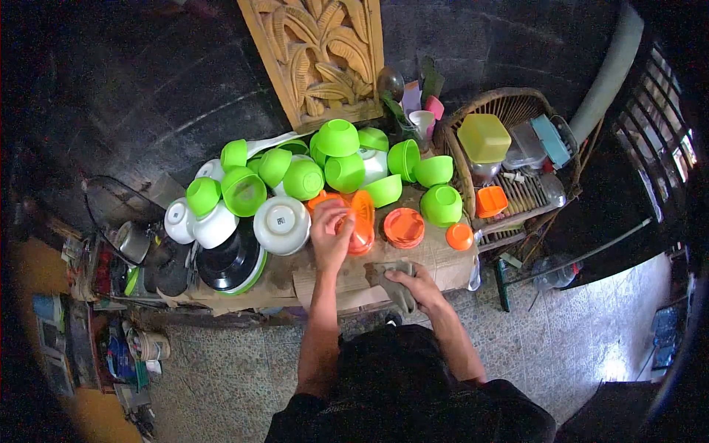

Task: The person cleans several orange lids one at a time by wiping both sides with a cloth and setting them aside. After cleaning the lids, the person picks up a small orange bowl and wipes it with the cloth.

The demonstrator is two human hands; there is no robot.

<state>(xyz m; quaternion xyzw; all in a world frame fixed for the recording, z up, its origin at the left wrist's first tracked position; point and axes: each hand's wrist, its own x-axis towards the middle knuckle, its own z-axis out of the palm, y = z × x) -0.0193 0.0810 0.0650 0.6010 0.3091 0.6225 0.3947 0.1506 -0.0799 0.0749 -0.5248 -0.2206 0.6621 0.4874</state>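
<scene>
My left hand (332,232) is over the cardboard-covered table, its fingers closed at the edge of an orange plastic lid (362,210) that stands tilted. Partly behind that hand are more orange plastic pieces, whose shape I cannot make out fully. Near the front edge, my right hand (419,285) grips a grey-green cloth (399,289). An orange round container (404,227) sits to the right of the lid, with a small orange cup (459,236) farther right. Beside my left hand a white bowl (282,225) rests upside down.
Several green bowls (338,138) are piled along the back. Black plates (230,258) are stacked at the left. A wicker rack (456,159) with a yellow container (484,138) stands right. Behind is a carved wooden panel (317,59); a metal pot (133,242) sits far left.
</scene>
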